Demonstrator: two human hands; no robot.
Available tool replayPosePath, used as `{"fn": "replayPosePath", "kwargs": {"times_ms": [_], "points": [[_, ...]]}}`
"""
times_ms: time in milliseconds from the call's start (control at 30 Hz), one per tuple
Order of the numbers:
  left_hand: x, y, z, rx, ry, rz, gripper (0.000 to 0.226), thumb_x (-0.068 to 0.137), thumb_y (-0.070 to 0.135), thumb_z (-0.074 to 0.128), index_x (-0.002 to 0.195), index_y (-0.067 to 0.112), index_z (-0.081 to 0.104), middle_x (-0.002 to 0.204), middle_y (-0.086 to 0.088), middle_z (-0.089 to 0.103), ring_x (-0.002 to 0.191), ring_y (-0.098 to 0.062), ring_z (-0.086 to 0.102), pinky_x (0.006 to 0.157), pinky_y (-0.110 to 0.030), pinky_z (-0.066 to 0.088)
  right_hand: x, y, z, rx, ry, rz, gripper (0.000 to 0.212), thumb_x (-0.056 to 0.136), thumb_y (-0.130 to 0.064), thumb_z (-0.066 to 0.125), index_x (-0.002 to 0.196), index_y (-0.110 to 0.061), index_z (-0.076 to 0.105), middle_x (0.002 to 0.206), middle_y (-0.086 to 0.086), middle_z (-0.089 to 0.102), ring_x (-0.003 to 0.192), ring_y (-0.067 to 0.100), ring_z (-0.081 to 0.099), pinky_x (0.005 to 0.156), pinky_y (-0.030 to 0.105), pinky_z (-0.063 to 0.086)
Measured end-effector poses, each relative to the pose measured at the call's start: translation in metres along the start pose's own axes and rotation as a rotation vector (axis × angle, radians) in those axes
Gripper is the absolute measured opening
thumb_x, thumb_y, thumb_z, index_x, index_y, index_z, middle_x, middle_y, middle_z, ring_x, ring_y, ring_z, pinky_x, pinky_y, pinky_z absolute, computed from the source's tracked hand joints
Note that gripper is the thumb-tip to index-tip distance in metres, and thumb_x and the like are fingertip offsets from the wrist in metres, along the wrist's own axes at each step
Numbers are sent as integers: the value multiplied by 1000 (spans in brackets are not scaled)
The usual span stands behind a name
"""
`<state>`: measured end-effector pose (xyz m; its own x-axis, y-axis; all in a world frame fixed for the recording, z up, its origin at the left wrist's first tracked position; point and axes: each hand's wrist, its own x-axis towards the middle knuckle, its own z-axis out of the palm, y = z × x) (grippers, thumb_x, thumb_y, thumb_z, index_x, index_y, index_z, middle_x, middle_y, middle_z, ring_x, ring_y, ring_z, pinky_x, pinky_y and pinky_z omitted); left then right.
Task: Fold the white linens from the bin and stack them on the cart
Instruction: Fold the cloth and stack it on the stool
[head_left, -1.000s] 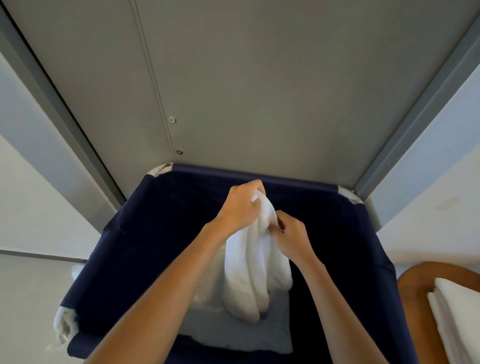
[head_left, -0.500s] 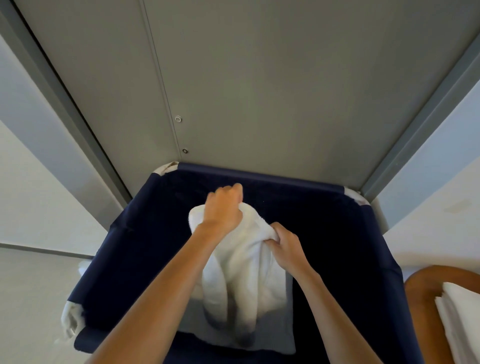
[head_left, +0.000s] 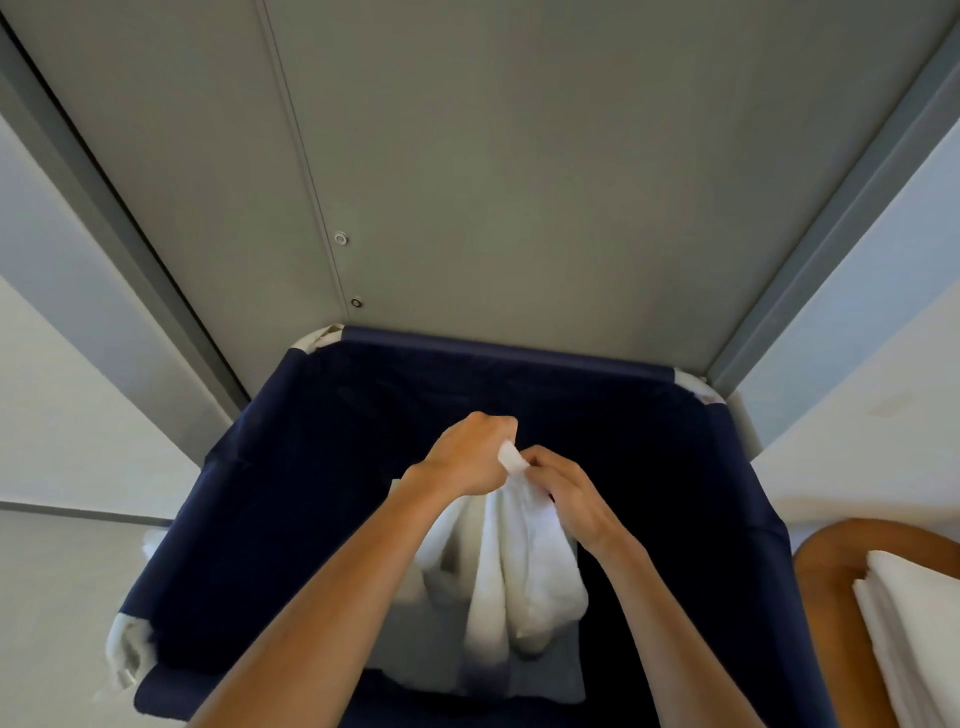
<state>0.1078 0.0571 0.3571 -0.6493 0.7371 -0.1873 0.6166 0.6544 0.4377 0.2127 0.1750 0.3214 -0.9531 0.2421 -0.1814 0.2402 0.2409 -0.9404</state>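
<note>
Forearms forward, left hand (head_left: 467, 460) and right hand (head_left: 569, 493) together, fingers (head_left: 543, 462) tight around white linen (head_left: 524, 571).

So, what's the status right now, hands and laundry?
Left hand and right hand both grip one white linen near its top. It hangs bunched over the navy bin. Nothing blocks; folded stack lies at right.

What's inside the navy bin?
A white towel gripped by left hand and right hand, above a flat pale linen on the bottom. Towel and arms hide part of it.
</note>
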Motion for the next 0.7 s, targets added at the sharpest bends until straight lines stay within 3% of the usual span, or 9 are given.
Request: {"fn": "replayPosePath", "kwargs": {"times_ms": [167,300,367,467,533,633,700], "points": [[-6,6,-1,-69,-32,25,21,79,-5,52,85,14,43,85,1,44,65,-10,37,55,-23,32,7,3,7,-250,22,25,17,86,-4,52,78,-19,56,67,-7,54,59,5,45,51,16,35],[-9,-2,-3,-106,-34,14,31,76,-11,48,77,19,40,87,2,41,68,-14,39,57,-23,33,7,6,10,41,53,53,33,92,-5,42,70,-20,62,64,-7,52,62,7,43,60,23,34],[-11,-5,-4,-124,-34,4,34,74,-13,45,73,21,39,87,2,41,68,-15,38,58,-26,34,5,4,11,28,6,43,37,92,-3,44,68,-24,62,62,-9,51,60,6,42,59,21,34],[-13,-6,-5,-158,-22,-4,34,71,-14,45,72,20,38,85,2,42,68,-16,39,60,-32,37,4,-5,13,-46,-132,28,22,82,3,54,85,-16,63,70,-11,56,64,1,50,59,14,41],[-14,-6,-5,-160,-16,-4,34,70,-14,46,73,18,39,83,2,44,68,-16,39,61,-31,38,8,-6,18,-153,-150,45,22,78,2,58,93,-13,62,72,-11,57,66,2,51,62,17,42],[-16,-6,-6,-169,-2,-2,33,67,-15,44,71,17,37,78,2,43,67,-15,36,59,-33,33,14,-4,30,-360,-30,81,25,80,3,49,95,-15,57,72,-5,56,64,10,50,57,23,40],[-17,-8,-5,-164,28,-18,32,66,-13,43,70,17,36,76,3,43,65,-15,34,57,-34,31,15,-3,36,-364,85,79,21,83,3,47,93,-13,55,75,-1,59,63,12,52,55,25,41]]}}
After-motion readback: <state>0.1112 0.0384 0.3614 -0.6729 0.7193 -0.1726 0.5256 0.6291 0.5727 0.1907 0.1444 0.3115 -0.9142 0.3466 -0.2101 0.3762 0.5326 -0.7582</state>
